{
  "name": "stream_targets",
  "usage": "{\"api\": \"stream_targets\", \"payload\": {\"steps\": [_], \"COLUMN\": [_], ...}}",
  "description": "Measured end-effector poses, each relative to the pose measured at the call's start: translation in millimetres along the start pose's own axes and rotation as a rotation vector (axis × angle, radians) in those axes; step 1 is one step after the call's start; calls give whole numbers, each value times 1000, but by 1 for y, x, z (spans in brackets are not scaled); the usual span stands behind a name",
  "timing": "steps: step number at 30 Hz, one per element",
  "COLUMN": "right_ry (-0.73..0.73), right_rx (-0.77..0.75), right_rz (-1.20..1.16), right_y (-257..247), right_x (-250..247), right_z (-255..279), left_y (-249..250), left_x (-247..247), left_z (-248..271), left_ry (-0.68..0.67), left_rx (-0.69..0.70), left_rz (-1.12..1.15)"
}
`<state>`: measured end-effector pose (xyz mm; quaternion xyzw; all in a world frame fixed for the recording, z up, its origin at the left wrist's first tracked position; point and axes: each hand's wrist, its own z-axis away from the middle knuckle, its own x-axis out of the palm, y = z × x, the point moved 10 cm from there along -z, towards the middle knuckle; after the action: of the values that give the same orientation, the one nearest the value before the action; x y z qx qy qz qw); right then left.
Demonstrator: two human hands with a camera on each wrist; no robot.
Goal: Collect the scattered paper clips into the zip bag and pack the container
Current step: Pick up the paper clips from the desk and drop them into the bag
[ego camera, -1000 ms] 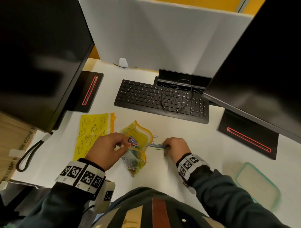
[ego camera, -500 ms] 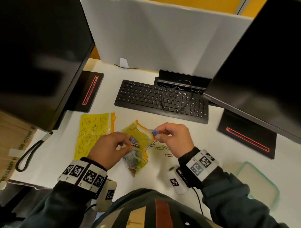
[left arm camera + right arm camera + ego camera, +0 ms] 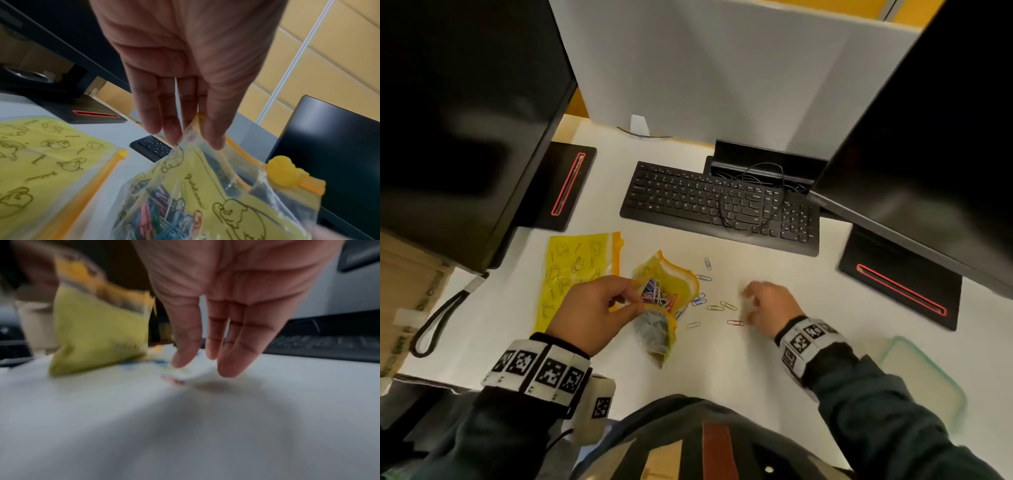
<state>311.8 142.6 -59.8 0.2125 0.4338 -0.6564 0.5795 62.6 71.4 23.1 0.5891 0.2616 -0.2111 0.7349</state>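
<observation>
A yellow zip bag stands with its mouth open on the white desk, with coloured paper clips inside it. My left hand pinches the near lip of the bag's mouth; the left wrist view shows my left hand on the clear edge of the bag. Several loose paper clips lie just right of the bag. My right hand hovers low over the desk beside a red clip. It is blurred, its fingers straight and holding nothing.
A second yellow zip bag lies flat to the left. A teal-rimmed container sits at the lower right. A black keyboard lies beyond the clips, with a monitor base on each side.
My right hand picked up clips from the desk, carried them up to the bag's mouth, and has now come back down to the desk empty. My left hand kept holding the bag.
</observation>
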Motion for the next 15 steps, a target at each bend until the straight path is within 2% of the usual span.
{"api": "stream_targets", "payload": {"steps": [2, 4, 7, 11, 12, 15], "right_ry": [-31, 29, 74, 209, 188, -2], "right_rx": [42, 38, -19, -122, -147, -224], "right_rz": [-42, -123, -166, -188, -117, 142], "right_y": [14, 10, -11, -36, -43, -62], "right_x": [16, 18, 17, -2, -2, 22], "right_z": [1, -7, -22, -43, -51, -66], "left_y": [-5, -12, -21, -31, -34, -41], "left_x": [-3, -9, -18, -26, -27, -30], "left_z": [0, -1, 1, 5, 7, 12], "left_ry": [5, 32, 83, 103, 108, 119], "left_rx": [-18, -42, -73, -110, -113, -129], "left_rz": [13, 17, 17, 23, 23, 25]}}
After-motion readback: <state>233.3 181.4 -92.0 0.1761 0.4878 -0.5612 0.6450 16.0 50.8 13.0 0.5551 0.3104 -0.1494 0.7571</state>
